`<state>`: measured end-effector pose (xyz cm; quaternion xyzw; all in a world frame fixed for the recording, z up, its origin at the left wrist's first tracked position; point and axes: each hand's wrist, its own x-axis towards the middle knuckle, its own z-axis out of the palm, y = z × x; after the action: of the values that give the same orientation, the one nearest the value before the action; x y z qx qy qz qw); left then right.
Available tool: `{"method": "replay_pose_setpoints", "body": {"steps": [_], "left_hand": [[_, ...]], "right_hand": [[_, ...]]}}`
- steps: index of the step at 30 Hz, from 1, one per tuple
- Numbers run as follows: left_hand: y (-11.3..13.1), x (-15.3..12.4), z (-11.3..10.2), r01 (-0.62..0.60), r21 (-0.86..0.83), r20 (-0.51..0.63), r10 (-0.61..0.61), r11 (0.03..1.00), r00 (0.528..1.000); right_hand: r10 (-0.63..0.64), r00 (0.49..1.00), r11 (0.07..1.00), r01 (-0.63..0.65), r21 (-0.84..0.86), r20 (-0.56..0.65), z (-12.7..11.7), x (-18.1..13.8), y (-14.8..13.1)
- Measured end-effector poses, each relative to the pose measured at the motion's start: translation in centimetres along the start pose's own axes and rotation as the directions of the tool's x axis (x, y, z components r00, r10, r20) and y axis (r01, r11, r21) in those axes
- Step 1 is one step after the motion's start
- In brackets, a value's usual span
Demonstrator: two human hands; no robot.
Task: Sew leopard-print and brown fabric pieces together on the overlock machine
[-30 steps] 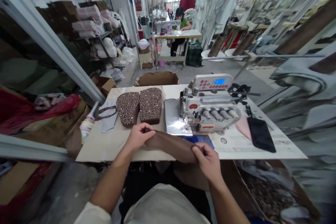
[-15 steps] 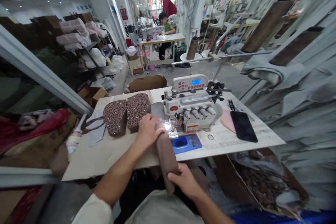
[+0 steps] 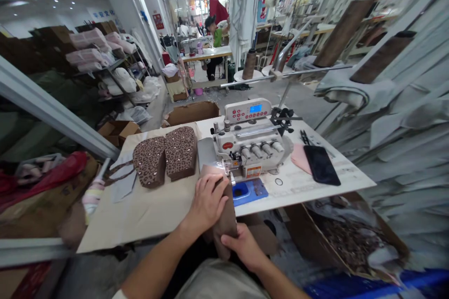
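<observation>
A brown fabric strip (image 3: 229,208) runs from the sewing machine's needle area down past the table's front edge. My left hand (image 3: 208,198) lies on its upper part, fingers flat and pointing toward the machine. Lower down, my right hand (image 3: 243,245) pinches the strip near its hanging end, thumb on top. The white overlock sewing machine (image 3: 254,149) has its lamp lit over the strip's far end. Two stacks of leopard-print pieces (image 3: 149,161) lie on the table left of the machine.
A black phone (image 3: 322,164) and small snips (image 3: 304,138) lie right of the machine. Brown thread cones (image 3: 382,58) stand at the right. A box of scraps (image 3: 354,243) sits below the table's right side. Another person (image 3: 214,39) sits at a machine beyond.
My left hand has moved back toward me along the strip and now lies flatter on it. The right hand keeps its grip near the lower end. The view has shifted slightly.
</observation>
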<state>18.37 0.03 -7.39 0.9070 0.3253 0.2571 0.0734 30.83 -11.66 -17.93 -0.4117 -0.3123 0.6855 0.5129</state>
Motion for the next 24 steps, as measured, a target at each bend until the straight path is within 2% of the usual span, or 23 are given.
{"method": "replay_pose_setpoints", "body": {"steps": [4,12,18,24], "left_hand": [[-0.4,0.7,-0.4,-0.017,-0.028,0.029,0.018,0.999,0.999],[-0.3,2.3,-1.9,-0.056,0.102,0.023,0.054,0.993,0.998],[-0.9,3.1,-2.8,-0.161,0.094,0.122,0.149,0.982,0.981],[-3.2,3.4,-2.8,-0.313,0.045,0.024,0.312,0.949,0.950]], "right_hand": [[0.007,0.998,0.999,-0.010,0.031,0.067,-0.6,0.3,-1.6],[-0.041,0.993,0.998,0.035,0.055,0.109,-1.0,3.5,-5.8],[-0.205,0.978,0.978,0.204,-0.043,-0.024,0.1,6.7,-7.7],[-0.319,0.944,0.935,0.299,-0.188,-0.081,0.9,7.7,-6.5]]}}
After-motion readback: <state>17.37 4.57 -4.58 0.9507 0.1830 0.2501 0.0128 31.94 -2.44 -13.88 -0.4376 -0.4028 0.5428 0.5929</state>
